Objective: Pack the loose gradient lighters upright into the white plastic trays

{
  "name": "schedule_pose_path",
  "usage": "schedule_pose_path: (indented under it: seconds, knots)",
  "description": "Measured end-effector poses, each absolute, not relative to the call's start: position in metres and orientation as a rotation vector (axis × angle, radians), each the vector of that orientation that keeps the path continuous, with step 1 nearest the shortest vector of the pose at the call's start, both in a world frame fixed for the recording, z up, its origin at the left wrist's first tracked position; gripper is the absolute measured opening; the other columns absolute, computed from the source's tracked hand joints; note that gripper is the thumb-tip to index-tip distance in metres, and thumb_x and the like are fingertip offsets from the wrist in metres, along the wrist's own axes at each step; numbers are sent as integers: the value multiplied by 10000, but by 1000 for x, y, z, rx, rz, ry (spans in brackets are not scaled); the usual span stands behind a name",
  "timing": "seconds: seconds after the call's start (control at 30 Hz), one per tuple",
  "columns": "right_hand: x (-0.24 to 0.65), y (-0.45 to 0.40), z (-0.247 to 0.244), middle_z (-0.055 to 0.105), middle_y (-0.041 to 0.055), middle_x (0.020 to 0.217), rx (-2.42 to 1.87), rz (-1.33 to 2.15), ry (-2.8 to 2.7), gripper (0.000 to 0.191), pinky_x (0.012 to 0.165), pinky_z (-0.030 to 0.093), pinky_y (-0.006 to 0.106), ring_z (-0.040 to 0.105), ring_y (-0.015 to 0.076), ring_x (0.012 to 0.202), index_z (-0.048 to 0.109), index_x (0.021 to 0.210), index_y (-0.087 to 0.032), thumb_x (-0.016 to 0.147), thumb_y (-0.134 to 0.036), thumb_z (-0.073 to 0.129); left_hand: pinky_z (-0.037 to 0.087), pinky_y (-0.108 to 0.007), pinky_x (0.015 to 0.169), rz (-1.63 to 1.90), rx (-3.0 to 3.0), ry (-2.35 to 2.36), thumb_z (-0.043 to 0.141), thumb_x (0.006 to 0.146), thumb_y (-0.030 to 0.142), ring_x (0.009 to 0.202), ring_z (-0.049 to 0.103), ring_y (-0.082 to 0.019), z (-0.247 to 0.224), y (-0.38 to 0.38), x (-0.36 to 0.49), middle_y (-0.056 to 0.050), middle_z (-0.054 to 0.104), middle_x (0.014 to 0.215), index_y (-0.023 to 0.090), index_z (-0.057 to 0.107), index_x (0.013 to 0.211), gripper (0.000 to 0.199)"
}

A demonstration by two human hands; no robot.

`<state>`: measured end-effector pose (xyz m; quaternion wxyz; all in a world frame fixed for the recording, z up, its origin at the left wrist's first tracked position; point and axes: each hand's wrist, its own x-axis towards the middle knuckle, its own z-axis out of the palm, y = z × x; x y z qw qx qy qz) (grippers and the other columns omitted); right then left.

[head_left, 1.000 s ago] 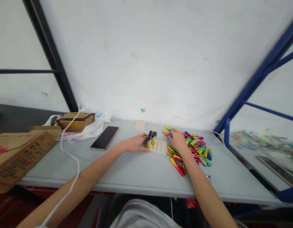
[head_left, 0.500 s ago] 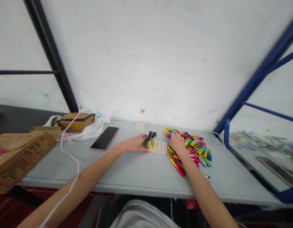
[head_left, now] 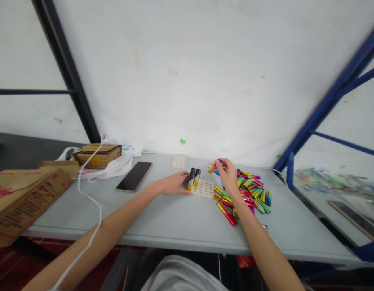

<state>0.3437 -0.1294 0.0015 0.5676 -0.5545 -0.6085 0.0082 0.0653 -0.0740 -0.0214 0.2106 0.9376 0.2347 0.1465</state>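
Observation:
A small white tray with round holes (head_left: 206, 188) lies mid-table. Several lighters (head_left: 193, 178) with black tops and yellow bodies stand upright at its left end. My left hand (head_left: 173, 184) spans that end, thumb at the near corner and fingers on the far side, steadying the tray. Over the far left of a loose pile of shiny multicoloured lighters (head_left: 250, 190), my right hand (head_left: 227, 173) is closed in a pinch. A gold lighter shows at its fingertips; its other end is hidden by the fingers.
A second white tray (head_left: 179, 160) lies near the wall. To the left are a phone (head_left: 134, 176), a white plastic bag (head_left: 120, 165), cardboard boxes (head_left: 32, 198) and a white cable (head_left: 99, 210). A blue metal frame (head_left: 326, 97) stands at the right.
My right hand has lifted slightly out of the pile, with a lighter in its fingers. My left hand and the tray have stayed in place.

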Motion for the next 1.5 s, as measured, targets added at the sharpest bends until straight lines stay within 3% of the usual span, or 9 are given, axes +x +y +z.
schedule_pose_path:
  seconds: [0.1, 0.2, 0.33, 0.5, 0.63, 0.8, 0.97, 1.13, 1.5]
  knots:
    - [334, -131, 0, 667, 23, 808, -1182, 302, -1306, 511, 782, 556, 358, 637, 208, 781, 619, 862, -245, 967, -736, 523, 436, -443, 1190, 396, 2602, 652, 771, 897, 579, 1330, 567, -346, -21, -75, 66, -188, 570, 1479, 135, 575, 1403, 701]
    - [323, -134, 1, 672, -3, 823, -1002, 699, -1155, 540, 707, 592, 345, 661, 187, 735, 534, 879, -266, 902, -803, 579, 442, -433, 1181, 385, 2598, 659, 772, 899, 574, 1327, 573, -343, -20, -75, 66, -190, 566, 1478, 134, 571, 1409, 703]
    - [308, -143, 10, 661, -41, 748, -813, 1019, -1053, 521, 616, 568, 312, 630, 153, 605, 505, 930, -276, 842, -741, 722, 441, -415, 1178, 397, 2612, 643, 768, 911, 563, 1335, 570, -335, -20, -75, 65, -182, 570, 1475, 148, 566, 1416, 684]
    - [301, -149, 19, 413, -104, 606, -761, 1140, -998, 500, 450, 304, 197, 356, 73, 463, 551, 909, -257, 783, -663, 814, 429, -419, 1193, 405, 2622, 641, 770, 908, 565, 1352, 557, -340, -20, -76, 64, -177, 577, 1483, 149, 574, 1406, 678]
    - [302, -149, 17, 327, -94, 577, -877, 1260, -940, 574, 415, 138, 217, 214, 77, 448, 554, 812, -235, 807, -796, 676, 401, -415, 1222, 362, 2623, 658, 774, 914, 533, 1386, 538, -336, -17, -77, 66, -194, 563, 1500, 125, 556, 1430, 693]
    - [301, -150, 14, 198, -91, 506, -1044, 1270, -953, 702, 413, 78, 239, 106, 70, 437, 360, 574, -240, 847, -864, 526, 388, -424, 1232, 331, 2624, 683, 770, 914, 534, 1396, 536, -345, -16, -78, 68, -213, 556, 1505, 102, 544, 1440, 717]
    - [295, -149, 12, 181, -85, 477, -1202, 1187, -928, 592, 398, 65, 236, 87, 70, 411, 306, 523, -246, 969, -602, 466, 419, -410, 1202, 363, 2636, 655, 752, 920, 566, 1371, 554, -335, -18, -77, 66, -174, 575, 1494, 152, 562, 1424, 680]
    - [291, -148, 10, 208, -72, 458, -1214, 1132, -952, 480, 384, 76, 224, 108, 76, 398, 309, 512, -248, 962, -393, 392, 397, -433, 1223, 360, 2616, 665, 772, 909, 544, 1391, 536, -352, -18, -77, 66, -196, 556, 1515, 128, 554, 1434, 705]
    - [292, -148, 5, 220, -68, 464, -1199, 1119, -1036, 560, 370, 82, 210, 96, 73, 420, 314, 521, -258, 909, -622, 488, 414, -406, 1200, 361, 2627, 663, 768, 913, 558, 1358, 555, -332, -18, -76, 66, -178, 570, 1494, 147, 553, 1428, 693]
